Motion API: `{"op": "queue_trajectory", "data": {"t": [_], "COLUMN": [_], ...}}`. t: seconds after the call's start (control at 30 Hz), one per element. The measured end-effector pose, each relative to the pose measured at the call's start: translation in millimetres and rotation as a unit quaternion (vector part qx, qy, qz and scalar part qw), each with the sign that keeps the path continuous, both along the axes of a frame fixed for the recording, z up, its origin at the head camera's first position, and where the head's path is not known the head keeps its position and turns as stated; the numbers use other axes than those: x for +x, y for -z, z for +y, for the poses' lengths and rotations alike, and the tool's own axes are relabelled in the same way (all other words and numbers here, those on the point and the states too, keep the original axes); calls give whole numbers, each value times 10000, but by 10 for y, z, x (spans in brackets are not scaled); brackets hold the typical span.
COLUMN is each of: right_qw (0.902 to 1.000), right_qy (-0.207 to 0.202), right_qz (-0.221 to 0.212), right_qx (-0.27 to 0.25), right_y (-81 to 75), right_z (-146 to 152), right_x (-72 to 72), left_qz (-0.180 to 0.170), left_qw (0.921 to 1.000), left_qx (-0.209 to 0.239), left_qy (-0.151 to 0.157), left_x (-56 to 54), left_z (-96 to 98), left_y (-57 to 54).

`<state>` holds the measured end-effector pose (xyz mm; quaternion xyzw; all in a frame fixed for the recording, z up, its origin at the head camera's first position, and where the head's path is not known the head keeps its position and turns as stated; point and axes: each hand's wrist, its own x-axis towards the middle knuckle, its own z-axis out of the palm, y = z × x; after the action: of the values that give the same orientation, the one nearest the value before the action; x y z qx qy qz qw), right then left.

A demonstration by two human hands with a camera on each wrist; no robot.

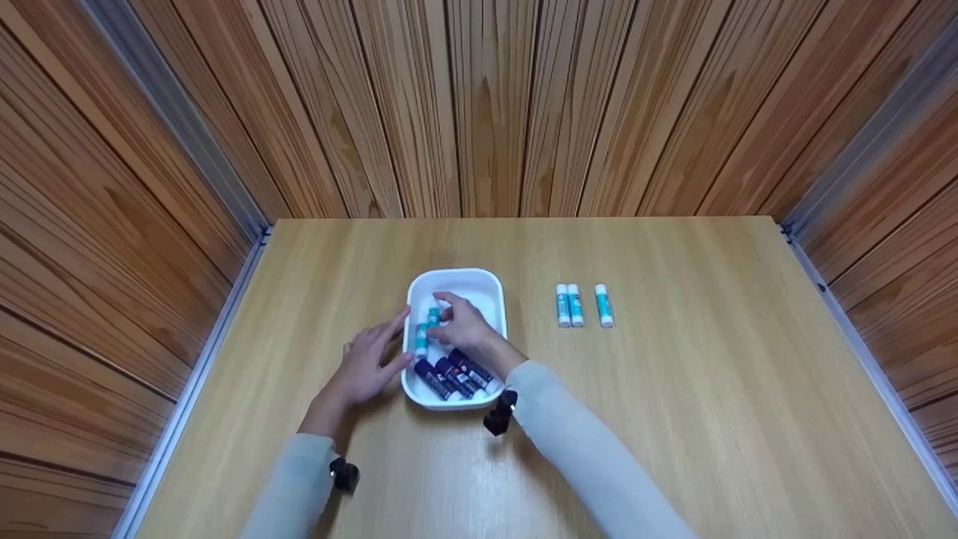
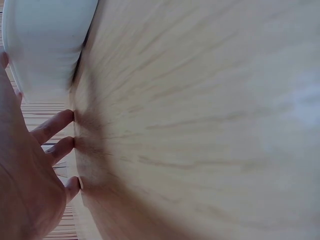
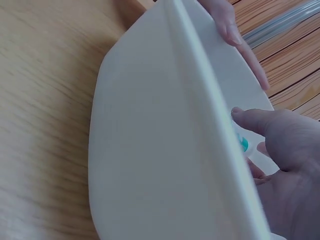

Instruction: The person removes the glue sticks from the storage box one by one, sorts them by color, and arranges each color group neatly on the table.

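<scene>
A white tray [image 1: 458, 404] holds two teal-and-white glue sticks, an upper glue stick [image 1: 434, 316] and a lower glue stick [image 1: 422, 340]. Three dark-blue glue sticks [image 1: 456, 376] lie slanted at its near end. My right hand [image 1: 471, 329] reaches inside over the teal sticks, thumb and fingers spread apart around the upper one. In the right wrist view a teal bit [image 3: 244, 144] shows beyond the tray wall, below a digit held off it; contact is partly hidden. My left hand [image 1: 370, 363] rests against the tray's left side, fingers extended, some fingertips down on the tabletop.
On the wooden table [image 1: 711, 419], right of the tray, stand apart a touching pair of teal-and-white glue sticks [image 1: 569, 305] and a single glue stick [image 1: 604, 305]. Wood-panelled walls [image 1: 486, 112] with metal corner rails [image 1: 187, 120] enclose the table's back and sides.
</scene>
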<state>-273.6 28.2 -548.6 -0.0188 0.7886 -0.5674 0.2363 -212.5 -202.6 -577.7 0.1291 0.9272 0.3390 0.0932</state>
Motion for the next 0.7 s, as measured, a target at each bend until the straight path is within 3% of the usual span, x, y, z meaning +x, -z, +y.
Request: {"op": "queue_trajectory", "data": {"t": [0.2,0.47,0.7], "right_qw": [9998,9985,9986], "right_qy": [-15,-266,-494], "right_qz": [-129,-414,-163], "right_qx": [121,-226,-12], "right_y": [-7,-33,-24], "right_z": [-8,27,43], "right_x": [-22,-17,-12], "left_qz": [0,19,12], "left_qw": [10000,10000,10000], "left_qx": [1,16,-12], "left_qy": [3,-25,-11], "left_x": [-13,-12,-10], "left_z": [2,-9,-12], "left_y": [4,7,9]}}
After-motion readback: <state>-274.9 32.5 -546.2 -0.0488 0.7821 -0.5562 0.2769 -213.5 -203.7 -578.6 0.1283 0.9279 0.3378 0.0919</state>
